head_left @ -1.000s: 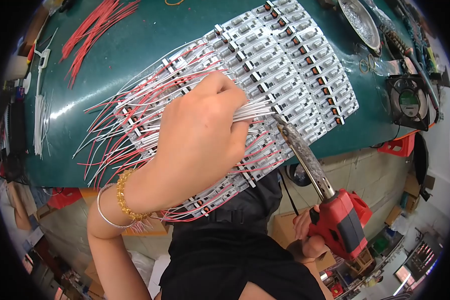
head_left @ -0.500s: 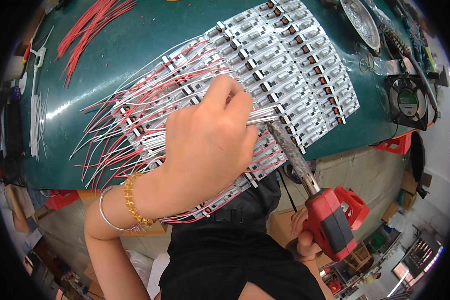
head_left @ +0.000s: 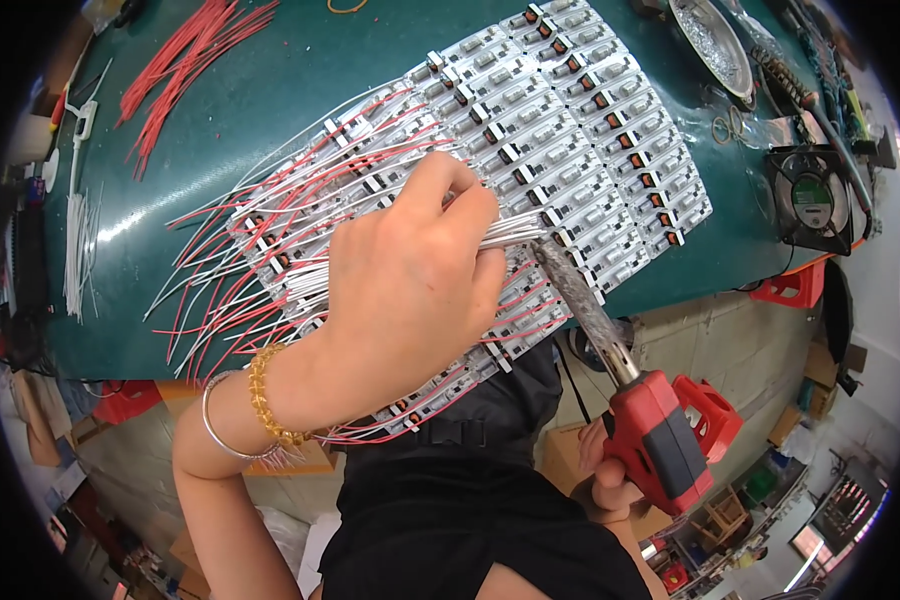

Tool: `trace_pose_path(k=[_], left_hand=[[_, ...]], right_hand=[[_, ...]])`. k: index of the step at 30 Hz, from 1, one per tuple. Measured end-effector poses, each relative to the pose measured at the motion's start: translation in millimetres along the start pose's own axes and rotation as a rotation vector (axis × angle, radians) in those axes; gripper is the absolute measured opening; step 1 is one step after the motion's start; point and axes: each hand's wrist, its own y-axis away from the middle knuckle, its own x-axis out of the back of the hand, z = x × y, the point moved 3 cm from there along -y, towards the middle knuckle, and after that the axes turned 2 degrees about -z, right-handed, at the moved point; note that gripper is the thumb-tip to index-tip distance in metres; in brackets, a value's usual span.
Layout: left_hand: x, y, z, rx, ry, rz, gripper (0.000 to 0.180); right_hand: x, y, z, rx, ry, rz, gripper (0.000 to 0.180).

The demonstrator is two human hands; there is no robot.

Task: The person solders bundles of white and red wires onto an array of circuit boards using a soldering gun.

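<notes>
My left hand [head_left: 405, 270] is closed around a bundle of white wires [head_left: 513, 231], whose ends stick out past the fingertips to the right. It rests over a large panel of small white circuit boards [head_left: 530, 130]. Red and white wires [head_left: 240, 255] fan out leftward from the boards on the panel's left part. My right hand [head_left: 607, 470] grips a red and black soldering gun [head_left: 663, 440] from below. The gun's dark, crusted tip touches or nearly touches the wire ends at the boards; the exact contact is too small to make out.
On the green tabletop lie loose red wires [head_left: 175, 75] at the far left and white wires [head_left: 76, 255] nearer. A metal dish [head_left: 712, 45] stands at the back right, a black fan [head_left: 812, 203] below it. A red stool [head_left: 705, 418] is under the right side.
The view has shifted slightly, moving the panel a little up and left in the picture. Both hands keep their grips, and the iron's tip stays by the wire ends.
</notes>
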Motion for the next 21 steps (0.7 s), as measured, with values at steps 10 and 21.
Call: trace_pose_path(k=[10,21], left_hand=[[-2,1,-2,-0.075,0.003,0.023,0.010],[-1,3,8,-0.042,0.054,-0.033,0.012]], right_hand=[[9,15,12,-0.038,0.111,-0.112,0.025],[25,66,69,-0.447,-0.760,0.322,0.090]])
